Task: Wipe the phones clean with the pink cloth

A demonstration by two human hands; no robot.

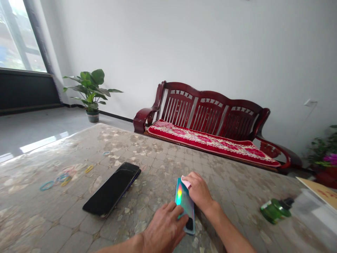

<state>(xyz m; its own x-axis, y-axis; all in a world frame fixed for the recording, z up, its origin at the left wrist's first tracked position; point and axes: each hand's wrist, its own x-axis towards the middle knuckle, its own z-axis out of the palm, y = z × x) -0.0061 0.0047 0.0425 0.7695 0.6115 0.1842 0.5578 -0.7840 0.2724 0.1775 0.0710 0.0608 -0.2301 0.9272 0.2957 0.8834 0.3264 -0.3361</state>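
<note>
A phone [182, 196] lies on the table with its shiny blue-green back up, a rainbow glare across it and a dark camera block at the near end. My left hand [165, 223] grips the near part of this phone, thumb and fingers over its left side. In my right hand [198, 189], closed fingers press a small pale pink cloth [185, 182] against the phone's far end. To the left rests a larger black device [113, 189], screen up, apparently stacked on something with a purple edge. My right palm hides part of the cloth.
Several coloured hair ties [65, 177] lie on the patterned tablecloth [147, 151] at left. At right are a green bottle [276, 211] with a black cap and a translucent container [310, 214] under a tan card. A red wooden bench [207, 109] and a potted plant [92, 116] stand beyond.
</note>
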